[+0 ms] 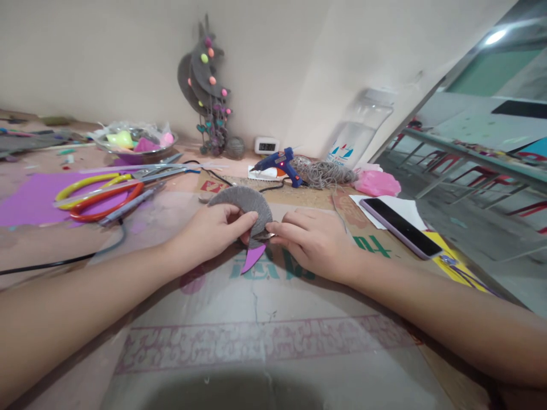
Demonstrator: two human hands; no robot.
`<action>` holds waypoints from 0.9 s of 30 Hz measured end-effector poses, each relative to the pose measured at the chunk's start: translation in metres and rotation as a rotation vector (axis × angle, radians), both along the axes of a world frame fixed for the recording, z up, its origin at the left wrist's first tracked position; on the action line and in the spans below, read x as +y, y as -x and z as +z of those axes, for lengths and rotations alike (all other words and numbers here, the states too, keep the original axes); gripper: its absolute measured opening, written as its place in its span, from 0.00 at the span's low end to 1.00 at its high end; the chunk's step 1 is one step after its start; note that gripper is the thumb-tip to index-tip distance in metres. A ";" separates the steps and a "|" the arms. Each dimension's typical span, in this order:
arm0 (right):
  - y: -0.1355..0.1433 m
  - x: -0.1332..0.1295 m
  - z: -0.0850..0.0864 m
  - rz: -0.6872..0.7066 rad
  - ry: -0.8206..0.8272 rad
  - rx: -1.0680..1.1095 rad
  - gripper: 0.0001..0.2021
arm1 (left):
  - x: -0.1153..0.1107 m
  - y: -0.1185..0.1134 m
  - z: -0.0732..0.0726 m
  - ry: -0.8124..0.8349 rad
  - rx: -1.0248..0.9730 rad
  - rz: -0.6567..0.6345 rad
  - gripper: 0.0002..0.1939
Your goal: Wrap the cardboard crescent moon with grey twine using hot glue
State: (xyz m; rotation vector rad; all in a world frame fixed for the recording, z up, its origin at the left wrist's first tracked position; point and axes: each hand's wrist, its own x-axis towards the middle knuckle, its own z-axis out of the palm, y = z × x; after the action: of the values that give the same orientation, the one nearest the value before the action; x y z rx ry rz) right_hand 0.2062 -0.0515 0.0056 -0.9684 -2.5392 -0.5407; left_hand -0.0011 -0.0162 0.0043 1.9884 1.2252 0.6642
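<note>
Crescent [260,208]: grey-wrapped, raised between the two hands over the cardboard [265,304] on the desk [85,378]; its purple tip [253,259] is bare and points down
Step in hand: wrapping, by the look of it, has reached the lower end; a further turn would call for a firm left hold, the strand snug beside the last one
Scissors [160,172]: lying over the purple sheet [25,199], left of the hands
Left hand [209,230]: mostly closed, thumb over the front of the Crescent and fingers behind; forearm slanting in from lower left
Right hand [318,242]: fingers curled, fingertips at the edge just above the tip; whether they pinch yarn or edge, I cannot tell; knuckles up, forearm from lower right
Glue gun [294,171]: behind the hands, beside the yarn [327,173]
Phone [401,228]: right of the hands, partly on white paper [412,210]
</note>
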 end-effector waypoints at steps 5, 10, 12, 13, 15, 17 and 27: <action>-0.002 0.001 -0.001 -0.010 0.060 0.128 0.11 | 0.001 0.000 -0.001 -0.003 -0.059 -0.009 0.22; -0.003 0.001 0.000 0.000 0.059 0.132 0.12 | 0.002 0.000 0.000 -0.004 -0.062 -0.020 0.22; -0.003 0.000 0.000 -0.006 0.059 0.109 0.12 | 0.002 0.000 0.000 -0.011 -0.060 -0.022 0.21; -0.004 0.000 0.000 -0.010 0.060 0.096 0.12 | 0.002 0.000 0.000 -0.012 -0.061 -0.021 0.21; -0.004 -0.001 0.000 -0.016 0.055 0.076 0.12 | 0.001 0.000 0.000 -0.008 -0.064 -0.022 0.21; -0.003 -0.001 -0.001 -0.019 0.048 0.068 0.12 | 0.001 0.000 -0.001 -0.003 -0.060 -0.021 0.22; 0.001 -0.002 -0.001 -0.042 0.029 0.060 0.12 | 0.003 0.000 -0.001 0.008 -0.021 -0.005 0.23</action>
State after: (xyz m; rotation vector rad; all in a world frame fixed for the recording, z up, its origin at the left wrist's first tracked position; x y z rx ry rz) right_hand 0.2050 -0.0538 0.0044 -1.0348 -2.4849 -0.4806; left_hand -0.0015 -0.0135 0.0033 1.9721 1.2087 0.6750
